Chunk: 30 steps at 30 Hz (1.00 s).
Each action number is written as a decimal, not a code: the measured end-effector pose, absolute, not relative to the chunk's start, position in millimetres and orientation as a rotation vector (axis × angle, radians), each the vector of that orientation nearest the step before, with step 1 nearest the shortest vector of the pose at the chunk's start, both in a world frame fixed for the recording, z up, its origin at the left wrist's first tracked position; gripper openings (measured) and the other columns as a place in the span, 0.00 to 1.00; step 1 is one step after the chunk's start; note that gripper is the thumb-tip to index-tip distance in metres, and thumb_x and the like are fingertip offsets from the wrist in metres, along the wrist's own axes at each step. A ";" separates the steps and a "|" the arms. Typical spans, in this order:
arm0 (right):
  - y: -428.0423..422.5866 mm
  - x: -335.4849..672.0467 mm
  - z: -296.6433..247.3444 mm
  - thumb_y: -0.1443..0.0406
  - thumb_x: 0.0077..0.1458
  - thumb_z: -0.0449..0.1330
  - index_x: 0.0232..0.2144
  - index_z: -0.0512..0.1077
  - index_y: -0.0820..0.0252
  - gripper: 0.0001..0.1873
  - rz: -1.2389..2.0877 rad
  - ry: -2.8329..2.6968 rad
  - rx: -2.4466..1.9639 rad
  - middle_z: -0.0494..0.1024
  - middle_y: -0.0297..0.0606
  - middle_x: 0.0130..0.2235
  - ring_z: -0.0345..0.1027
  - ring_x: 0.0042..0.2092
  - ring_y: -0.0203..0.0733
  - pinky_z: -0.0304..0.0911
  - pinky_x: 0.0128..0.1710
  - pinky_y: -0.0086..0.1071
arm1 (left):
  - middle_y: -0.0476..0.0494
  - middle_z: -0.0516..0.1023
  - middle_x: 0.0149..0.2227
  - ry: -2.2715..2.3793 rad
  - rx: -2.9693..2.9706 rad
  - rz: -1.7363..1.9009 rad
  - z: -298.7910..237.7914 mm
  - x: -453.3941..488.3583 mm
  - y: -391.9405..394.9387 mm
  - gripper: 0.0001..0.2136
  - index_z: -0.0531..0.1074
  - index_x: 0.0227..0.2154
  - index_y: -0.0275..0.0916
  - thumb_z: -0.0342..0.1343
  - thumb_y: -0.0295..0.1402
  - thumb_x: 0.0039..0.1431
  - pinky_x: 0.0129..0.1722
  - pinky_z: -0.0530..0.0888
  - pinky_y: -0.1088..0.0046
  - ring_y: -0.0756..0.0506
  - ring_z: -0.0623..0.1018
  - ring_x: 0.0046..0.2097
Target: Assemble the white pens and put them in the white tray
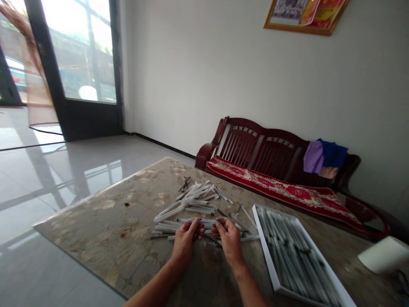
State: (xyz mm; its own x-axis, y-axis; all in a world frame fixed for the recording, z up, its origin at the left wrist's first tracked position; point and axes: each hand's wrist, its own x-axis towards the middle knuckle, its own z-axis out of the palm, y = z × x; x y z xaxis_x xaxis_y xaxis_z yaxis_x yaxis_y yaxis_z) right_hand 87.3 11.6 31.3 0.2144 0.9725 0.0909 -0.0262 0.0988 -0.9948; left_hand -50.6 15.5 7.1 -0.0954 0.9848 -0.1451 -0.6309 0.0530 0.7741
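My left hand (185,239) and my right hand (229,238) are close together over the marble-patterned table (105,221), fingers curled in a pinch. Between them they hold one thin white pen tube (204,221) lying crosswise, each hand on one end. Just beyond the hands lies a loose pile of several white pen tubes (191,202) with a few thin dark refills among them. To the right of my right hand is a flat white box (265,251) filled with rows of finished pens.
A small black wire object (184,184) lies at the far side of the pile. A dark wooden bench (262,149) with a red cushion stands behind the table, clothes on its right end. A white object (385,254) sits at the table's right edge.
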 end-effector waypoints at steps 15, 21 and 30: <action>5.5 85.5 23.5 0.49 0.42 0.67 0.32 0.75 0.61 0.22 0.956 -1.098 -1.215 0.80 0.37 0.28 0.73 0.27 0.41 0.70 0.27 0.32 | 0.46 0.80 0.23 0.814 0.566 1.422 7.5 -48.4 13.1 0.21 0.78 0.29 0.33 0.71 0.45 0.36 0.21 0.68 0.78 0.49 0.76 0.24; -1.9 81.2 25.1 0.51 0.37 0.70 0.29 0.73 0.60 0.21 1.136 -0.885 -1.251 0.77 0.33 0.22 0.71 0.22 0.40 0.67 0.20 0.30 | 0.49 0.78 0.20 0.829 0.694 1.473 5.7 -45.6 10.2 0.19 0.77 0.29 0.34 0.70 0.44 0.39 0.20 0.70 0.77 0.49 0.76 0.22; -11.8 73.7 37.1 0.58 0.28 0.76 0.28 0.73 0.62 0.25 1.441 -0.540 -0.998 0.78 0.31 0.23 0.70 0.23 0.31 0.65 0.21 0.21 | 0.47 0.80 0.23 0.825 0.850 1.524 6.3 -48.6 5.7 0.18 0.77 0.33 0.36 0.67 0.45 0.44 0.23 0.73 0.75 0.48 0.76 0.24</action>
